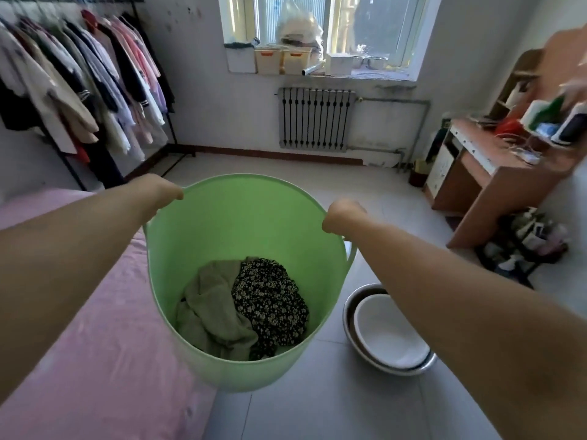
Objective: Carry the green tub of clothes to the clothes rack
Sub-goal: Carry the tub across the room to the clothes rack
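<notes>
I hold a light green plastic tub in front of me, raised off the floor. My left hand grips its left rim and my right hand grips its right rim near a side handle. At the bottom of the tub lie a grey-green garment and a dark floral garment. The clothes rack, a black metal frame hung with many shirts and jackets, stands at the far left against the wall.
A bed with a pink sheet lies at my left, partly under the tub. Stacked basins sit on the tiled floor at the right. A wooden desk with clutter stands at the right wall. A radiator and window are ahead.
</notes>
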`<state>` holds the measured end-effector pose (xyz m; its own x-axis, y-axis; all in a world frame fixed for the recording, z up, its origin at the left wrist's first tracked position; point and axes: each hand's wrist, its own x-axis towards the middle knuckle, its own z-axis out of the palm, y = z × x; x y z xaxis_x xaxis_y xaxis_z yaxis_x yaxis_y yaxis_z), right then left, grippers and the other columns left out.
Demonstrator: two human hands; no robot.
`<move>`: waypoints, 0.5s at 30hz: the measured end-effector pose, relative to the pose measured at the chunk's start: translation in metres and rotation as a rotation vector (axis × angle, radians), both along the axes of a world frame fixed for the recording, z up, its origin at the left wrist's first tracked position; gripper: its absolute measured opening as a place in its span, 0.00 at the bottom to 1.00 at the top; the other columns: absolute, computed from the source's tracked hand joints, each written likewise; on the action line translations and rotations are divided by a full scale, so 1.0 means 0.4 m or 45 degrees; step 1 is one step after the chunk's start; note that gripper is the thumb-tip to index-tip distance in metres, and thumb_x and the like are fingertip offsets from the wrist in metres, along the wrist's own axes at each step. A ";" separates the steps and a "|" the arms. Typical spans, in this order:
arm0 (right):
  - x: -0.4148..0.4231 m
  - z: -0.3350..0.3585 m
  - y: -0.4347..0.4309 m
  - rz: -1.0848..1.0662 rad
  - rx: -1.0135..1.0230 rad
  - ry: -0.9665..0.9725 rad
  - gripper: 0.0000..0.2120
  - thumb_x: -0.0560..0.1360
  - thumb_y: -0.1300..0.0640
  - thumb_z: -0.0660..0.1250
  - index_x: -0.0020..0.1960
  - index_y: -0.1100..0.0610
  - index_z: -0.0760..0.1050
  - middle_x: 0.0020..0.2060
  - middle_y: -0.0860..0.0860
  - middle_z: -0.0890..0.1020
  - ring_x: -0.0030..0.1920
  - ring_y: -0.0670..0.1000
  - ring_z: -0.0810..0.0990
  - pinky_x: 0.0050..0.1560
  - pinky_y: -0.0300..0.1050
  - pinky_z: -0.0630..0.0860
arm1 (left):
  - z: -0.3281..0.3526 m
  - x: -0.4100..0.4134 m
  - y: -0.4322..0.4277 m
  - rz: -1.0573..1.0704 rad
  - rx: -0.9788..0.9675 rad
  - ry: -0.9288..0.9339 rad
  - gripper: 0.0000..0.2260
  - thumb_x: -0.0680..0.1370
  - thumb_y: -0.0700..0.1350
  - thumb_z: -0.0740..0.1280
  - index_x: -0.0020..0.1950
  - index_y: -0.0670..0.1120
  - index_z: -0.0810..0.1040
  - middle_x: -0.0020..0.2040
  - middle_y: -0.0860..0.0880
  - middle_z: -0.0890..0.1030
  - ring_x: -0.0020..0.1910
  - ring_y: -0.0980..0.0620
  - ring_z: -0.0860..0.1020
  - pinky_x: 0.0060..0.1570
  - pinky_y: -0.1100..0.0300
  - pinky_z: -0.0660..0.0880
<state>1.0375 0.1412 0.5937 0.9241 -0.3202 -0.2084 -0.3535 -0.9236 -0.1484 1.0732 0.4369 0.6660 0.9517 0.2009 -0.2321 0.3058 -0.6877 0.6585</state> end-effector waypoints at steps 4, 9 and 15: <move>0.124 -0.020 -0.048 -0.085 0.032 0.026 0.05 0.76 0.60 0.61 0.46 0.60 0.75 0.36 0.52 0.74 0.39 0.53 0.75 0.41 0.44 0.77 | -0.033 0.208 -0.054 -0.098 0.008 -0.025 0.19 0.75 0.43 0.68 0.61 0.33 0.74 0.61 0.34 0.75 0.47 0.42 0.72 0.50 0.50 0.72; 0.322 -0.071 -0.148 -0.236 0.096 0.017 0.06 0.76 0.62 0.62 0.41 0.62 0.73 0.35 0.53 0.73 0.35 0.51 0.74 0.38 0.43 0.77 | -0.098 0.450 -0.189 -0.174 0.023 0.045 0.18 0.76 0.43 0.68 0.62 0.35 0.73 0.63 0.35 0.74 0.58 0.36 0.75 0.57 0.48 0.73; 0.582 -0.044 -0.318 -0.374 0.119 -0.001 0.11 0.74 0.65 0.59 0.33 0.60 0.67 0.31 0.52 0.69 0.28 0.50 0.67 0.25 0.41 0.66 | -0.090 0.734 -0.354 -0.248 0.092 0.069 0.19 0.76 0.44 0.67 0.63 0.35 0.73 0.63 0.35 0.75 0.60 0.35 0.75 0.59 0.46 0.73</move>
<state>1.2701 0.0140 0.5761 0.7951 -0.5530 -0.2490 -0.6031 -0.7644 -0.2280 1.3668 0.2955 0.6301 0.9607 0.0325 -0.2758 0.1963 -0.7822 0.5913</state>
